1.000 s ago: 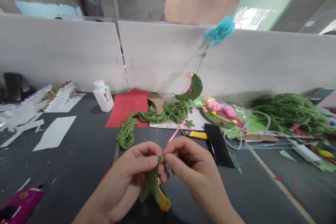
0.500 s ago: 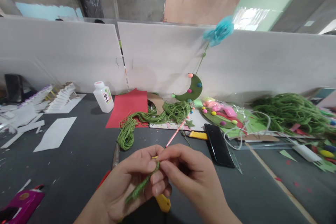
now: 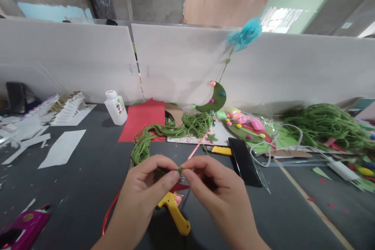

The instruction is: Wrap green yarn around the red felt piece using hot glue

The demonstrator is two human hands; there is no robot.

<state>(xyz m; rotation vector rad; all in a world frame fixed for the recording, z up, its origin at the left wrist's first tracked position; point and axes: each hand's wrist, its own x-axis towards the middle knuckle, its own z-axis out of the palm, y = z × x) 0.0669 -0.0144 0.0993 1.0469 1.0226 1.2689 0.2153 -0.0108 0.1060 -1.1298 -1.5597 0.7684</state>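
Note:
My left hand and my right hand meet at the fingertips in the lower middle of the head view. Between their thumbs and forefingers they pinch a small piece of green yarn, most of it hidden by the fingers. Below them on the dark table lies a glue gun with a yellow handle and an orange trigger. Its front end is partly covered by my left hand. Just beyond my fingers are a pink pencil and a looped hank of green yarn.
Red paper and a white bottle stand at the back left. A black phone and a yellow cutter lie to the right. Against the white partition leans a green felt crescent with pompoms. A purple tool sits front left.
The green strand lying across my left palm has been raised and is now mostly hidden between both hands' fingertips. My left hand has turned over, uncovering more of the glue gun.

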